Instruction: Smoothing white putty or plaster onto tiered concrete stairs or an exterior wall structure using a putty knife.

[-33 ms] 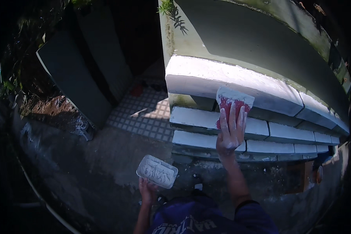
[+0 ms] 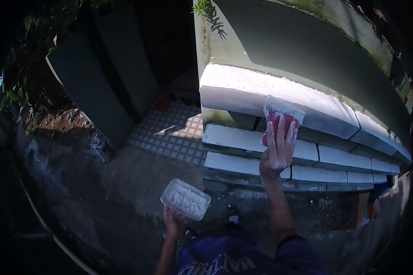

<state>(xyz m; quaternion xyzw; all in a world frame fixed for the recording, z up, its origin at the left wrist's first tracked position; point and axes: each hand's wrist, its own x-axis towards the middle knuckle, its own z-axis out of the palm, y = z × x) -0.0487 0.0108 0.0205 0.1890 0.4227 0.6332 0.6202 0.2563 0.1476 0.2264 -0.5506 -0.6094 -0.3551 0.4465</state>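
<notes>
My right hand (image 2: pixel 279 153) presses a red putty spreader (image 2: pixel 284 121), its broad edge coated in white paste, against the front face of the upper white ledge (image 2: pixel 248 101). Fingers lie stretched along the spreader, and white smears cover them. Low in front of me, my left hand (image 2: pixel 173 220) grips the near side of a shallow rectangular tray (image 2: pixel 170 190). White paste with streaks and ridges fills this tray.
Below the upper ledge run lower white-topped ledges (image 2: pixel 243 137) with dark joints, along a greenish wall (image 2: pixel 280 41). A checkered tile floor (image 2: pixel 179 142) leads into a dark doorway beside a grey panel (image 2: pixel 82 78). A small plant (image 2: pixel 203 7) grows at the wall's corner.
My right hand and the spreader have shifted slightly to the right along the ledge face. The left hand and tray stay nearly still; the view has shifted a little.
</notes>
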